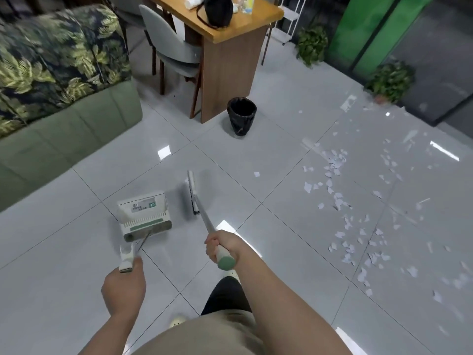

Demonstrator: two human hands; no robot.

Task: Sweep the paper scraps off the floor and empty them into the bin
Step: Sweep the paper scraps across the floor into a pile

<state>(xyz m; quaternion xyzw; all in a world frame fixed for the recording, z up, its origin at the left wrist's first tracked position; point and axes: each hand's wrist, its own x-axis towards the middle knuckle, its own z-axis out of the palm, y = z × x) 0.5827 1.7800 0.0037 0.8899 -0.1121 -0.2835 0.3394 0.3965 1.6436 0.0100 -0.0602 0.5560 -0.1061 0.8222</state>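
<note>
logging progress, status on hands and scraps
Left hand grips dustpan, right hand grips broom. Paper scraps unswept, right of broom. Bin ahead, path open.

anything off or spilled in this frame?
Yes: torn white paper scraps are strewn over the grey tiled floor, right of the black-lined bin. None lie in the white dustpan yet.

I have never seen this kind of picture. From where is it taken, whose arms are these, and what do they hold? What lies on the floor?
A camera worn on a person's head took it, looking forward and down, so the arms are that person's own. The left hand grips the handle of a white dustpan. The right hand grips a broom. White paper scraps lie scattered on the grey tiled floor, to the right. A black bin stands beside a wooden desk. A green sofa is on the left.
</note>
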